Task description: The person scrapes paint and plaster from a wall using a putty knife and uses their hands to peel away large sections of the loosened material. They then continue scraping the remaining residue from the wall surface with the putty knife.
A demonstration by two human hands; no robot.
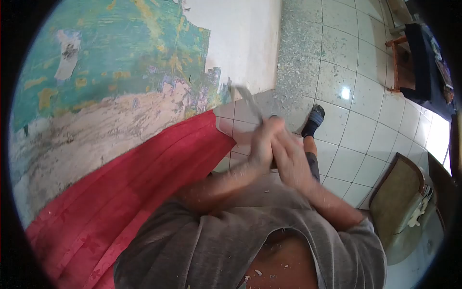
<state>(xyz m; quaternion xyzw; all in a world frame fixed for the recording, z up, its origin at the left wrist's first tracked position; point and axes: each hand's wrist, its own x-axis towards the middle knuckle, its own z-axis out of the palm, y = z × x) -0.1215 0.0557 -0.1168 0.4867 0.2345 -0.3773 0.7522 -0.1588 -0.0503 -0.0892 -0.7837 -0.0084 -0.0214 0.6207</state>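
My left hand (pixel 261 150) and my right hand (pixel 291 163) are clasped together in front of my chest, closed around the handle of a scraper (pixel 249 102). Its thin metal blade, smeared by motion, points up and to the left, its tip overlapping the bottom edge of the wall in this view. The handle is mostly hidden inside my hands. On the wall (pixel 110 62), green and yellow paint is patchy and worn, with a bare white area (pixel 240 43) on the right and exposed rough plaster along the lower part. Pale dust coats my forearms.
Red cloth (pixel 159 168) runs along the wall's base. Paint flakes (pixel 301 58) litter the tiled floor (pixel 337 91). My foot in a dark sandal (pixel 315 118) stands on the tiles. At right are a cushioned chair (pixel 397 202) and a dark-covered piece of furniture (pixel 418 62).
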